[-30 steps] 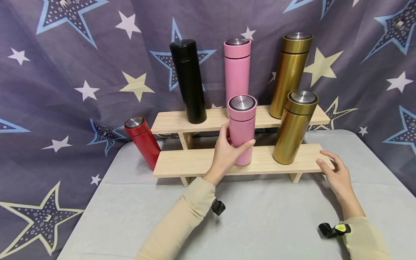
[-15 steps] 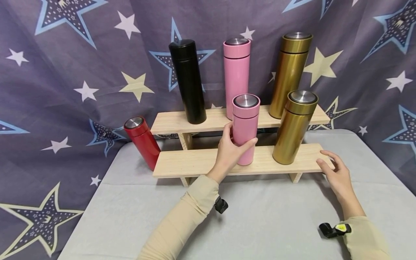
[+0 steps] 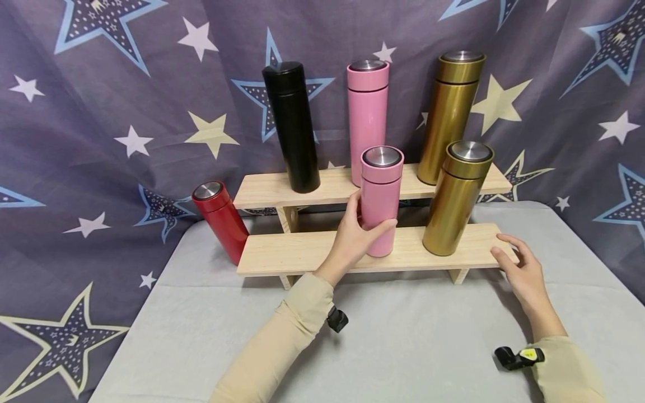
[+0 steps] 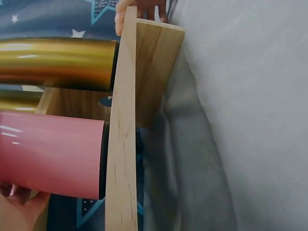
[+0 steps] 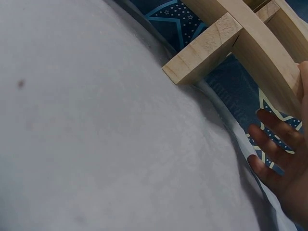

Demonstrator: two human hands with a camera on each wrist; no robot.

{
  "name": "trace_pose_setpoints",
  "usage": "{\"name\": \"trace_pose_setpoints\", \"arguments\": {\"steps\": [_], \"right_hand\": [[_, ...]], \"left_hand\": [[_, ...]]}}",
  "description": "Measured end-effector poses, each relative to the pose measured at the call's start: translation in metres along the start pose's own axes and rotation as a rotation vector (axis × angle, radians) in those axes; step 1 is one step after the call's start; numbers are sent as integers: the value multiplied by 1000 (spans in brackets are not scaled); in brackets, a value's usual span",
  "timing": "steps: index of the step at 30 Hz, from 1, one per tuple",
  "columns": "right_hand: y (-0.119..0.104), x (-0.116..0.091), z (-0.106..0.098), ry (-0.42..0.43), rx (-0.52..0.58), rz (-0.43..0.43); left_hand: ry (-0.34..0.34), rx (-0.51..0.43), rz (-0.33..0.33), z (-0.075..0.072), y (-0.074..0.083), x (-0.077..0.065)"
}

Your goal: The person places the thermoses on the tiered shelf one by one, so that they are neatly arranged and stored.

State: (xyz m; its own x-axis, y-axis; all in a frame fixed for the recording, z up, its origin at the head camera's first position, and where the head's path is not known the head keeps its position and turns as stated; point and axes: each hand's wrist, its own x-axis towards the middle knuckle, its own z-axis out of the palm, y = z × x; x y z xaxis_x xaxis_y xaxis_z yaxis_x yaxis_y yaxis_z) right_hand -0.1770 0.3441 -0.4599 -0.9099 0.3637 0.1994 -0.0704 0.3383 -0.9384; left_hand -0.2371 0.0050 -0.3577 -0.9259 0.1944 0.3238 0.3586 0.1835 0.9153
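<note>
My left hand (image 3: 353,232) grips a short pink thermos bottle (image 3: 381,196) low on its body, thumb in front and fingers behind. The bottle stands upright on the lower wooden shelf (image 3: 282,252); the left wrist view shows the pink bottle's dark base (image 4: 103,159) right at the board. To its right is a short gold thermos bottle (image 3: 456,201). My right hand (image 3: 524,271) holds the right end of the lower shelf, with its thumb on the board. In the right wrist view, several loosely spread fingers (image 5: 276,144) hang below that end.
The upper shelf (image 3: 332,182) bears tall black (image 3: 294,134), pink (image 3: 367,117) and gold (image 3: 448,123) thermos bottles. A short red thermos bottle (image 3: 221,224) stands on the grey tablecloth (image 3: 403,336) by the shelves' left end. Behind hangs a star-patterned curtain (image 3: 151,84).
The short pink bottle has moved slightly right along the lower shelf, in my left hand; over the last half second it stays put. My right hand keeps its place at the shelf end.
</note>
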Motion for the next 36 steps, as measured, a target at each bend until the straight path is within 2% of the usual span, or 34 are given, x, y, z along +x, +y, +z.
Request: {"name": "trace_pose_setpoints", "arguments": {"steps": [5,15,20,29,36], "right_hand": [[0,-1,1,-2,-12,0],[1,-2,1,4,-9,15],[1,-2,1,2,-18,14],[2,0,-1,-3,-15,9],[0,0,0,2,-25,-1]], "left_hand": [[-21,5,-7,-5,-1,-5],[-28,8,27,-14,-9,-19],[-29,25,24,-26,-12,-27],[-7,-39,5,-49,-5,-41],[17,22,18,-71,-10,-47]]}}
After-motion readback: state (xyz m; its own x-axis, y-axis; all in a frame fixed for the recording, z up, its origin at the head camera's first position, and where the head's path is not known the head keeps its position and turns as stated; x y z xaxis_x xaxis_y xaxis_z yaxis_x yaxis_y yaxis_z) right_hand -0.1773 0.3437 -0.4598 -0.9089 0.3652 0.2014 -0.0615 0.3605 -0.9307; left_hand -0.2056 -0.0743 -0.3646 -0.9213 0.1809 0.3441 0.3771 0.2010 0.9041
